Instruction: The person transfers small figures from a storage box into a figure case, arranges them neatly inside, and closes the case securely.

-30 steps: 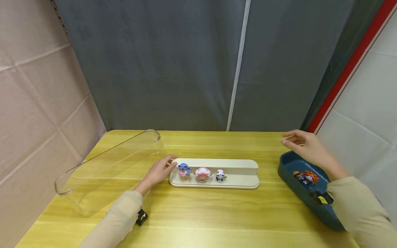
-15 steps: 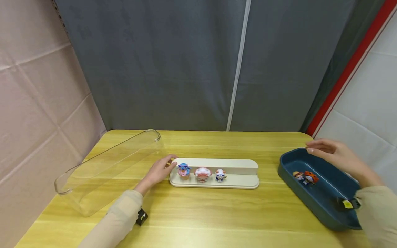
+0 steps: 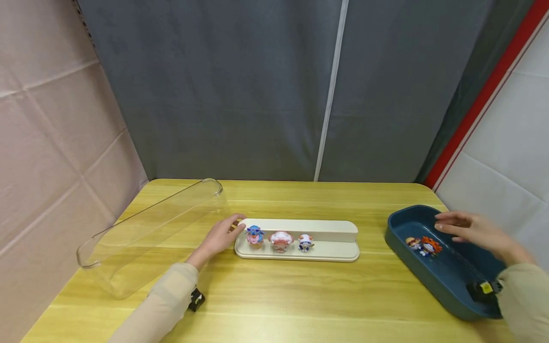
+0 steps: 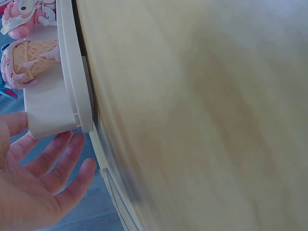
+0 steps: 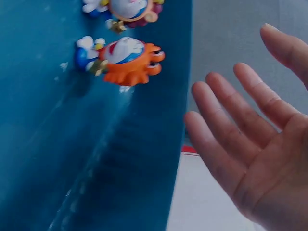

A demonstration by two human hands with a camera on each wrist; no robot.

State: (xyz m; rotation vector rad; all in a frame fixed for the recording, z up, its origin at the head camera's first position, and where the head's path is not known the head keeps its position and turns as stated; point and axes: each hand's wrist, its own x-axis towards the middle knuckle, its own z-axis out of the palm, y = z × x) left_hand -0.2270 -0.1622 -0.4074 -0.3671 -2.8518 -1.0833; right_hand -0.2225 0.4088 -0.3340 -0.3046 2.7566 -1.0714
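My left hand (image 3: 220, 237) holds the left end of a cream display base (image 3: 332, 250), thumb at the raised step and fingers round its end. In the left wrist view the fingertips (image 4: 77, 139) lie at the base's corner. On the base stand three small toy figures: a blue-and-pink one on a cone (image 3: 255, 237), a pink one with a white top (image 3: 281, 241) and a white horned one (image 3: 305, 243). My right hand (image 3: 478, 232) hovers over a dark blue bin (image 3: 399, 250), fingers extended and holding nothing. Inside lie an orange-maned figure (image 5: 127, 58) and a brown-headed figure (image 3: 413, 243).
A clear plastic cover (image 3: 150, 238) lies slanted at the left of the wooden table (image 3: 300, 300). Behind the table hangs a grey curtain (image 3: 214, 95). A white wall (image 3: 514, 157) stands close by on the right.
My right hand has moved right, then lower over the bin, uncovering more of its inside. My left hand, the base and its figures have stayed in place.
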